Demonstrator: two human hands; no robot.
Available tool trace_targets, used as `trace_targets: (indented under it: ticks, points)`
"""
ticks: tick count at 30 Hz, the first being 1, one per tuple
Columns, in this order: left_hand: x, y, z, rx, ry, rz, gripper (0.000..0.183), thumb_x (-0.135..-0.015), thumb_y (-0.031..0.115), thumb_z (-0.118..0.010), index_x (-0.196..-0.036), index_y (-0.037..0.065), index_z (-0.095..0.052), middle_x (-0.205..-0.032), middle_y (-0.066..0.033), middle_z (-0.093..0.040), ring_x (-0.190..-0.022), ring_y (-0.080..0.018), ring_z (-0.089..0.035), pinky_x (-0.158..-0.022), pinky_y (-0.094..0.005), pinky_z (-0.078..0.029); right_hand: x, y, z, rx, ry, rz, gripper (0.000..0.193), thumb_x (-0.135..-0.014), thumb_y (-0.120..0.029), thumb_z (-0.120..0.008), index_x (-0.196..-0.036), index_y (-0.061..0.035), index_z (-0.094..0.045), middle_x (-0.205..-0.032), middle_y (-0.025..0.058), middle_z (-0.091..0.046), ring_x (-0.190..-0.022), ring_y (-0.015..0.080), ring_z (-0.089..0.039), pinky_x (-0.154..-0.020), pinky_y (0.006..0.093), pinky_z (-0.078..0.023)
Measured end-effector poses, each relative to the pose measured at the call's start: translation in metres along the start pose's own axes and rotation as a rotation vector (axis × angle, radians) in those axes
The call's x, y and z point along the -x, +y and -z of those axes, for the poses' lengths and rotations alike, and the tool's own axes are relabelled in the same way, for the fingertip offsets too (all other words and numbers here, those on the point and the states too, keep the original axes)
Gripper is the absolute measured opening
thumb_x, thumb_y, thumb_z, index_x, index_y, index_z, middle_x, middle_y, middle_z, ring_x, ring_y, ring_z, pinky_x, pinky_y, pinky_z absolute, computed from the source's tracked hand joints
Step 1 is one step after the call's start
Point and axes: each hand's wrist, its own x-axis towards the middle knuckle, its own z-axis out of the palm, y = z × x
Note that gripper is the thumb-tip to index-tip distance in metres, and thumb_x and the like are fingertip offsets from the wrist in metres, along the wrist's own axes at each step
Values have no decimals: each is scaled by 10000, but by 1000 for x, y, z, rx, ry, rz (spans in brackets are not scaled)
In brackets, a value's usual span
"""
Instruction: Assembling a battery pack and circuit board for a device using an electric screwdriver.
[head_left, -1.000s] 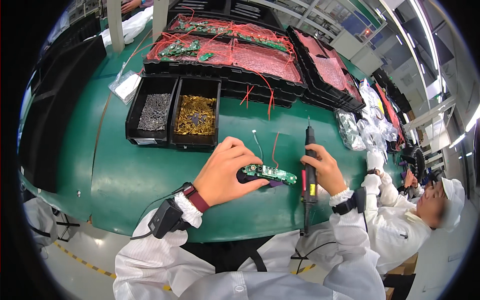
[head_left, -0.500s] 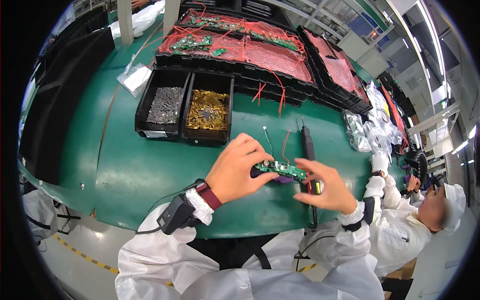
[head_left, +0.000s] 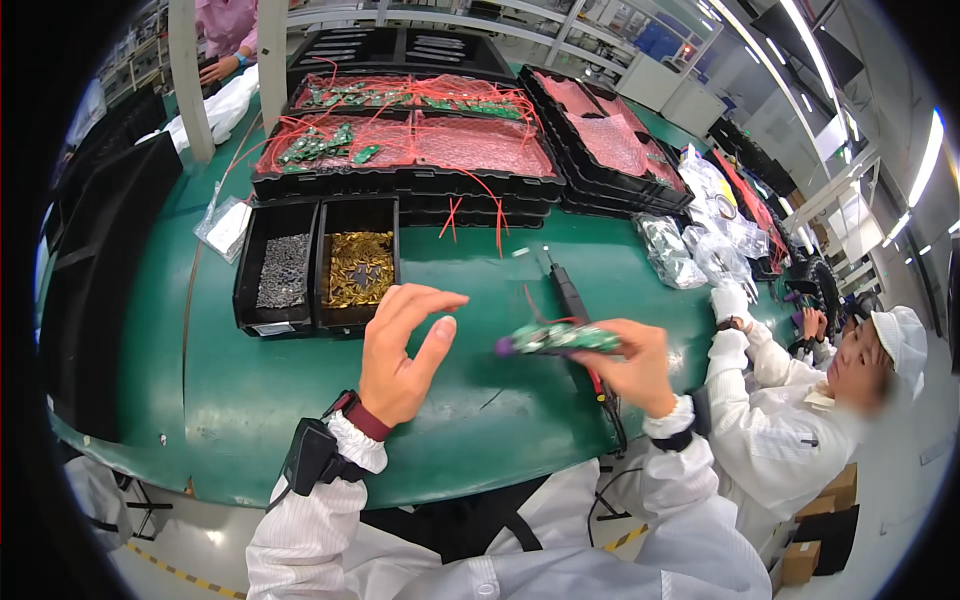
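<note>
My right hand pinches one end of a green circuit board, slightly blurred, held above the table. A purple piece shows at the board's far end from my fingers, and a thin red wire rises from it. My left hand is empty, fingers apart, raised just left of the board. Behind the board lies a black pen-shaped electric tool, its thin tip pointing away from me and its lower part crossed by my right hand's work.
Two black bins hold small grey metal parts and brass-coloured parts. Behind them, stacked black trays carry red-wired boards on pink bubble wrap. Clear plastic bags lie at the right, near a co-worker in white.
My left hand has let go of the circuit board and moved left, its fingers opening. My right hand now holds the board alone. The view has shifted.
</note>
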Motion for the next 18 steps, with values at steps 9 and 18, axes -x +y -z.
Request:
trace_targets:
  ticks: [9, 18]
  points:
    - [1, 5, -10, -52, -36, 6, 274, -1033, 193, -574, -994, -10, -755, -956, -126, -729, -931, -290, -643, -872, -404, -492, 48, 74, 112, 84, 664, -277, 265, -902, -40, -838, -1115, 89, -747, -977, 98, -795, -852, 165, -760, -780, 283, -595]
    - [4, 1, -13, -71, -57, 25, 193, -1012, 135, -639, -951, -9, -752, -892, -120, -724, -931, -284, -640, -866, -402, -498, 83, 110, 110, 505, 1037, -421, 325, -864, -162, -874, -1108, 30, -775, -951, 149, -818, -858, 275, -817, -745, 342, -594]
